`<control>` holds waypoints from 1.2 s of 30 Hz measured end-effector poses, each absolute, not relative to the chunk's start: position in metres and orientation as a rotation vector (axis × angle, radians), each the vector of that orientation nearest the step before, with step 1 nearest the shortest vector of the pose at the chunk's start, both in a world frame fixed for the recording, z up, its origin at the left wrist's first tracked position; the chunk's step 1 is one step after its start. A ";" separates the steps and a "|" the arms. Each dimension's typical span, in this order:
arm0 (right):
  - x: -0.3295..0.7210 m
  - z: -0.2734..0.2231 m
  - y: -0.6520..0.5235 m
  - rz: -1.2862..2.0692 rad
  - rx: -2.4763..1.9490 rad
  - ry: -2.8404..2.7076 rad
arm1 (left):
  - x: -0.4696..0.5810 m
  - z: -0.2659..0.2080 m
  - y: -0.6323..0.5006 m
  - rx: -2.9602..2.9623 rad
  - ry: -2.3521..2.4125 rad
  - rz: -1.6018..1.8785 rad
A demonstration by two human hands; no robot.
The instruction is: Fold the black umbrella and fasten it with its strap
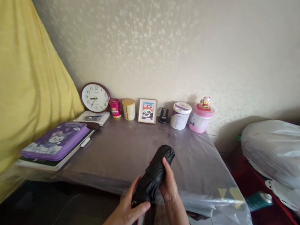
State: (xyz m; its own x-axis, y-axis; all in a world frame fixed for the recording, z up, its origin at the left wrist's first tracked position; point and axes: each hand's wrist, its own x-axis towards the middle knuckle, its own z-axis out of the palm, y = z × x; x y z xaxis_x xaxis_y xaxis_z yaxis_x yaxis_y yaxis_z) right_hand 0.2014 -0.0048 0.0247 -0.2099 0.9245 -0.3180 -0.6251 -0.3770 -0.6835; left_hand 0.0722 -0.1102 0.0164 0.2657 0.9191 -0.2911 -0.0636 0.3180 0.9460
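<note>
Nearest is the left hand, which comes from the bottom edge and is closed around the lower part of a black folded umbrella. Its thumb lies across the front of the cloth, and fingertips appear below on the right side. A little farther, the right hand grips the upper part from the right; its thumb points upward along the cloth, and the other fingers go mostly behind, where I cannot see them well. The umbrella is tilted, its upper end leaning to the right and away, in front of the desk. On the desk's left side lies a purple case. At the back stand, from left to right, a clock, a pink can, a yellow can, a framed picture, a white tub and a pink tub.
</note>
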 end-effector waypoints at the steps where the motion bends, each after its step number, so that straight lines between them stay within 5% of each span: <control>1: 0.203 0.024 -0.003 1.769 -0.865 -0.484 | 0.071 0.013 -0.112 1.065 1.140 0.843; 7: 0.210 0.021 0.002 1.660 -0.863 -0.392 | 0.067 -0.018 -0.119 1.630 1.421 0.946; 24: 0.198 -0.001 0.004 1.308 -1.214 -0.665 | 0.076 -0.016 -0.111 2.226 1.927 0.377; 36: 0.216 -0.001 0.012 1.708 -0.917 -0.204 | 0.076 -0.018 -0.110 2.089 1.855 0.444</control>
State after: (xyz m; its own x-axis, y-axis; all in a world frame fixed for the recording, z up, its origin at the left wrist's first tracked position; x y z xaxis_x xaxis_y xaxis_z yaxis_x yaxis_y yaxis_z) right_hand 0.2156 0.0116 -0.0006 -0.0668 0.8815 -0.4674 -0.7471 -0.3547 -0.5622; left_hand 0.0758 -0.1104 -0.0177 0.1130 0.9933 0.0243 0.8967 -0.1124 0.4282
